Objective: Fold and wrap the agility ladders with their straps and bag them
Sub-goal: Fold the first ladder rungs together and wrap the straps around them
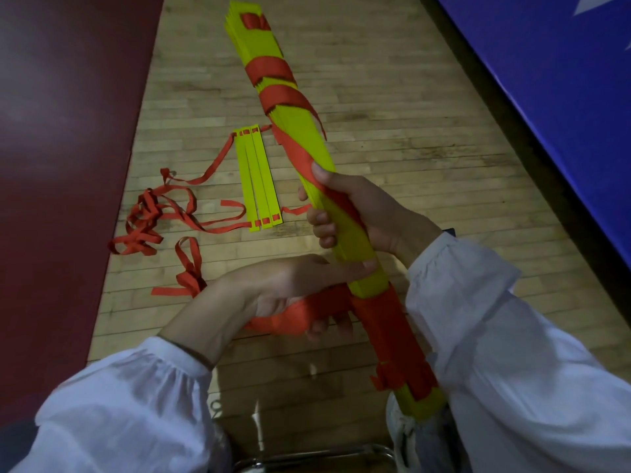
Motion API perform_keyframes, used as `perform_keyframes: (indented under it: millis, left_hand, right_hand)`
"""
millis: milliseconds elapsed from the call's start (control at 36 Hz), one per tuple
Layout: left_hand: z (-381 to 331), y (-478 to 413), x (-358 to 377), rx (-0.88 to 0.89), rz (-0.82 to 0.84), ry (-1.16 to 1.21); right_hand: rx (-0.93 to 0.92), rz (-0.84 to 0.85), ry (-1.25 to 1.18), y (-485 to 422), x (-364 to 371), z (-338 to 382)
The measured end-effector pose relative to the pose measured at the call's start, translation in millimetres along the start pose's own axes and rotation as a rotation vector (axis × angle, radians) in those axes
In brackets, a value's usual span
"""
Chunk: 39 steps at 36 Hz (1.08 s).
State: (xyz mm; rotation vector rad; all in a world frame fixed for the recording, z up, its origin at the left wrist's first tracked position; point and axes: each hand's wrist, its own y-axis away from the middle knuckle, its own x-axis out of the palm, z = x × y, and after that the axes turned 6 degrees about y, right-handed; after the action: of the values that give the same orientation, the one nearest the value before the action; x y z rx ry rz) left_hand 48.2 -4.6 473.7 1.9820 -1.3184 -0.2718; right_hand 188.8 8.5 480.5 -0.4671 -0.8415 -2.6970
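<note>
Head view: right fingers [321, 220] round ladder bundle [309, 138], left fingers [336, 324] round strap [285, 319], mat [563, 97] rightward

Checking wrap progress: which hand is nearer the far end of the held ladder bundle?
Right. The right hand grips the ladder bundle midway, closer to its far end; the left hand holds the red strap lower down, beside the bundle's near part.

The floor [392, 114] is light wooden strip boarding that runs across the view. A dark red surface [68, 131] covers its left side. On the right, a blue panel [563, 97] with a white marking [602, 5] sits behind a dark edge strip [508, 124]. Chrome tubing [341, 452] crosses the bottom edge.
</note>
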Motion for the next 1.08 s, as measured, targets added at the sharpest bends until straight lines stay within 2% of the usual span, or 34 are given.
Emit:
perform_keyframes:
  millis: [83, 222, 361, 444, 611, 806, 1083]
  left_hand:
    - [-6.0, 5.8, 6.1, -0.032, 0.038, 0.020]
    - [-3.1, 3.3, 8.3, -0.036, -0.051, 0.003]
    - [3.1, -3.2, 8.3, 0.042, -0.164, -0.037]
    - [2.8, -2.1, 7.9, 0.067, -0.177, -0.031]
    - [-0.2, 5.0, 5.1, 0.155, -0.036, -0.015]
    - [4.4, 2.4, 8.9, 0.153, 0.015, -0.028]
    - [5.8, 0.2, 18.0, 0.170, 0.087, 0.066]
  right_hand:
    - [0.001, -0.038, 0.028, -2.1, 0.5, -2.5]
    - [-0.017, -0.089, 0.078, -5.6, 1.2, -6.4]
    - [-0.068, -0.143, 0.132, -6.4, -1.0, -6.0]
    - [-0.091, -0.144, 0.138, -5.1, -6.4, -3.6]
    - [-0.094, -0.035, -0.009, -0.3, -16.2, 1.4]
    - [-0.066, 0.113, -0.382, 1.4, -9.2, -8.5]
    - [0.050, 0.274, -0.290, -2.8, -11.9, -6.9]
